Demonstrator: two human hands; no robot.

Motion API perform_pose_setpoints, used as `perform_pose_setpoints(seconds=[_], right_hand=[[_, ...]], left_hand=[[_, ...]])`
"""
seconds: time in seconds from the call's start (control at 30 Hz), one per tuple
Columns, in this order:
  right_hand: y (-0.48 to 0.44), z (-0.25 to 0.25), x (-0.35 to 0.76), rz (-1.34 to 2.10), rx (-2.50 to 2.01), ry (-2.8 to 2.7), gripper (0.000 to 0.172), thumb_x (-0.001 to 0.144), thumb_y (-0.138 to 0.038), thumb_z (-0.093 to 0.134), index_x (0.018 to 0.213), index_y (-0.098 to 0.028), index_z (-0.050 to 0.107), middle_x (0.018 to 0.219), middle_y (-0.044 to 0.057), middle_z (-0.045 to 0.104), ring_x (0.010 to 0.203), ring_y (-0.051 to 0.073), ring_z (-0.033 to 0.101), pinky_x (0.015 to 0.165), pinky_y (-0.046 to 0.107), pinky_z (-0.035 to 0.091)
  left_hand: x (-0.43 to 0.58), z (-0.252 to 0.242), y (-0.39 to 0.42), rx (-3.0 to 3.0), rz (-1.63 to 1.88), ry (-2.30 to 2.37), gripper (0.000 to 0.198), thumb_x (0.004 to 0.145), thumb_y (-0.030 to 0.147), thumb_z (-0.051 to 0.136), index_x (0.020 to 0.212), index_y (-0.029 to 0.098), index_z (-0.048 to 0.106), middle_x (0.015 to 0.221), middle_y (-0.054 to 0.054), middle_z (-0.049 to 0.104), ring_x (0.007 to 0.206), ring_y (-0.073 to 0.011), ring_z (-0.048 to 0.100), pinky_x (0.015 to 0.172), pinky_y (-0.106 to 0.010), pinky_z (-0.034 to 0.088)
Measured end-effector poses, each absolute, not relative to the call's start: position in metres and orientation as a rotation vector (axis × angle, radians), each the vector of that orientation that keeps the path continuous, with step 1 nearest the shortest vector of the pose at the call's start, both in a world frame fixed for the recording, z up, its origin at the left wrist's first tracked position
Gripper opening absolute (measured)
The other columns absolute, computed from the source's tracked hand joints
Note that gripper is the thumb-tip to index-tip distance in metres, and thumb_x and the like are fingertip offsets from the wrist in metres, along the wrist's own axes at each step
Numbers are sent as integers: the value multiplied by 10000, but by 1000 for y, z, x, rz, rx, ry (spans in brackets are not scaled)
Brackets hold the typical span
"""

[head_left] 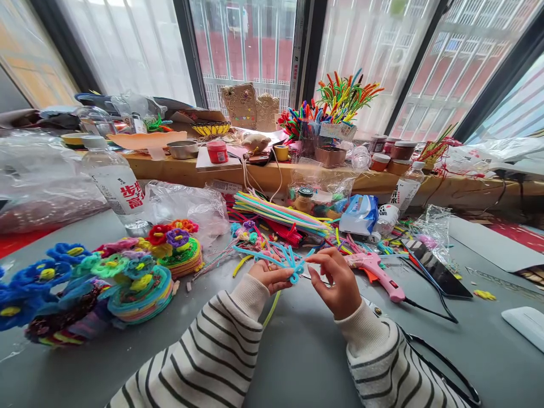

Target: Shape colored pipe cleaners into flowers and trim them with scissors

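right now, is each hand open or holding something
Left hand: closed on the light-blue looped pipe-cleaner piece.
Right hand: beside it; grip cannot be told.

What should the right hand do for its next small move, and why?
Probably the right hand should pinch one loose strand and curl it inward: the left hand grips the light-blue fuzzy piece, looped at its base, while several ends spread out and the right fingers are near.
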State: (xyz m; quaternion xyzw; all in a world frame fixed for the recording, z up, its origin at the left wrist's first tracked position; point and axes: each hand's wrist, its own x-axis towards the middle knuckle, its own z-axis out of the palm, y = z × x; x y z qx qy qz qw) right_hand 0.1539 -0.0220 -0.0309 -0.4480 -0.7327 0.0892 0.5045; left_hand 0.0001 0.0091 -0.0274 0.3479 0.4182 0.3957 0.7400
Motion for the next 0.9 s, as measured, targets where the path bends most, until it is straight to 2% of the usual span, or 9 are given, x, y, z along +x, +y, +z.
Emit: perform_pose_setpoints(seconds=[0.1,0.27,0.5,0.63,0.77,0.9], right_hand=[[-21,-34,154,-8,-970,-1915,192,747,-133,458,891,-204,564,806,51,476,680,130,479,584,253,431],[-21,-37,154,-182,-1009,-2003,213,767,-104,436,845,-229,589,775,46,493,638,122,479,553,237,420],[-22,-35,151,-295,-1047,-2010,148,768,-154,456,766,-194,599,727,53,502,626,125,481,549,229,411],[-23,-36,148,-214,-1080,-1966,124,758,-155,460,759,-172,583,715,56,478,653,139,484,565,238,417],[-24,-38,144,-28,-1129,-1913,104,742,-164,459,743,-160,563,712,52,462,674,154,472,583,263,410],[-24,-39,139,258,-1197,-1771,80,708,-206,496,670,-157,546,658,28,441,574,129,425,507,251,367]], left_hand=[[0,-24,8,736,804,916,344,357,184,744,606,107,519,504,11,575,510,-101,565,516,-205,452],[1,-30,7,717,857,891,245,414,142,718,578,136,536,494,26,573,494,-92,555,507,-213,444],[2,-35,7,810,957,939,333,388,188,731,622,115,505,497,22,560,498,-102,548,514,-234,445],[3,-30,4,1035,1007,930,257,460,205,684,577,133,467,497,20,548,478,-95,520,489,-234,429],[7,-25,-3,1236,1217,994,245,509,158,622,570,180,385,513,52,477,506,-100,506,507,-245,427],[8,-24,-8,1610,1348,1135,167,573,149,560,620,200,409,577,24,484,537,-124,504,528,-266,409]])
